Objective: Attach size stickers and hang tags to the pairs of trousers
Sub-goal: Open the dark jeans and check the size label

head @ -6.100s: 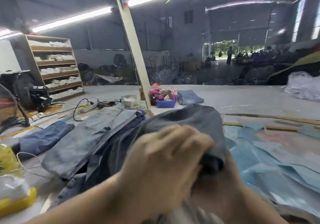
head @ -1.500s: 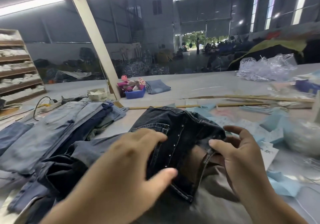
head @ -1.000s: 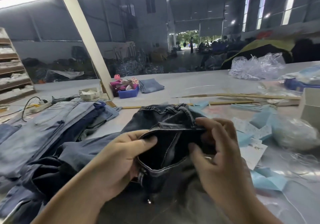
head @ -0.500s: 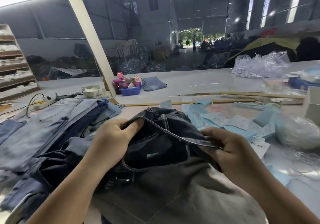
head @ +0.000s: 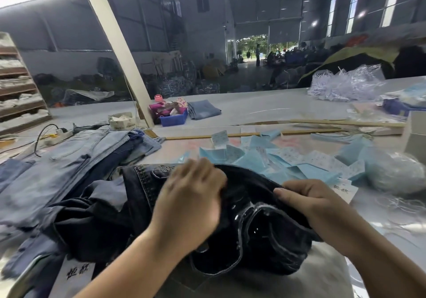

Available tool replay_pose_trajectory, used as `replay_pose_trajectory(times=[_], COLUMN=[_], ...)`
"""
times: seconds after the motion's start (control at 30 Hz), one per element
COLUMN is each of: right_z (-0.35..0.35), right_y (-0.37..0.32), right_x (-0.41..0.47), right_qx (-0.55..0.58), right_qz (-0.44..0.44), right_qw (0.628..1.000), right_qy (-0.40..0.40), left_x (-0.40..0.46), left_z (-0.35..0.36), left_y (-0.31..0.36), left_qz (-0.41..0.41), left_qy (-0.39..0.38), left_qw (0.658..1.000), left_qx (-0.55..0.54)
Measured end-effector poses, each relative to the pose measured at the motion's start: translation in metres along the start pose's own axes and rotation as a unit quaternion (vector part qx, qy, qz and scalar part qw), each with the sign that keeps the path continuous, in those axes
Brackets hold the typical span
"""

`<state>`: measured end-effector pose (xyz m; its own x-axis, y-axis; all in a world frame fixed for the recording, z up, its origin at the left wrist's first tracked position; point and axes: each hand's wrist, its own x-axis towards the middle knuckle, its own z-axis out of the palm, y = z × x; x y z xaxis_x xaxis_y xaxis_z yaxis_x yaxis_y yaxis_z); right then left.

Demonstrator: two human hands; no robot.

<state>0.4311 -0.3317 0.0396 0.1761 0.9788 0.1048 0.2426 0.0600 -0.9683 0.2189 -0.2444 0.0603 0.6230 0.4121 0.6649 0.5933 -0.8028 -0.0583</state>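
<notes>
Head view: left hand (head: 191, 202) and right hand (head: 309, 199) both grip the dark trousers (head: 253, 233) bunched on the table (head: 265, 111), so a tug could sweep the blue tags (head: 306, 171) just beyond off their heap.

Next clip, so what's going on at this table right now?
A person is working a pair of dark denim trousers at the waist. The left hand and right hand each hold a grip on the dark fabric. Lighter jeans lie stacked to the left, and blue and white paper tags are scattered on the table beyond. No tag or sticker is visibly in either hand.
</notes>
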Motion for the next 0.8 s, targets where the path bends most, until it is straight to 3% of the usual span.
replay_pose_trajectory(times=[0.07, 0.13, 0.23, 0.3, 0.43, 0.53, 0.6, 0.7, 0.8], right_z=[0.002, 0.004, 0.006, 0.005, 0.002, 0.003, 0.005, 0.022, 0.045], right_y=[0.004, 0.001, -0.008, -0.013, -0.009, -0.002, -0.002, -0.022, -0.030], right_x=[0.003, 0.006, 0.011, 0.016, 0.024, 0.017, 0.009, -0.012, -0.029], right_qx=[-0.009, -0.033, -0.102, -0.138, -0.196, -0.254, -0.315, -0.362, -0.411], right_qz=[-0.007, -0.056, -0.151, -0.180, -0.126, -0.073, -0.084, -0.210, -0.186], right_qw=[0.997, 0.986, 0.946, 0.926, 0.929, 0.933, 0.906, 0.851, 0.855], right_qy=[0.070, 0.155, 0.267, 0.302, 0.289, 0.245, 0.268, 0.316, 0.257], left_x=[-0.001, -0.001, 0.001, 0.001, 0.000, 0.000, 0.002, 0.006, 0.010], left_z=[-0.002, -0.004, -0.003, -0.001, 0.000, 0.003, 0.006, 0.008, 0.010], left_y=[0.011, 0.016, 0.013, 0.010, 0.000, -0.011, -0.019, -0.031, -0.039], left_qz=[0.040, 0.007, -0.034, -0.039, -0.034, -0.048, -0.062, -0.093, -0.131], left_qy=[-0.054, -0.121, -0.191, -0.191, -0.200, -0.274, -0.337, -0.398, -0.404], left_qw=[0.991, 0.976, 0.966, 0.970, 0.968, 0.952, 0.926, 0.874, 0.825], left_qx=[-0.111, -0.180, -0.173, -0.147, -0.148, -0.128, -0.159, -0.262, -0.373])
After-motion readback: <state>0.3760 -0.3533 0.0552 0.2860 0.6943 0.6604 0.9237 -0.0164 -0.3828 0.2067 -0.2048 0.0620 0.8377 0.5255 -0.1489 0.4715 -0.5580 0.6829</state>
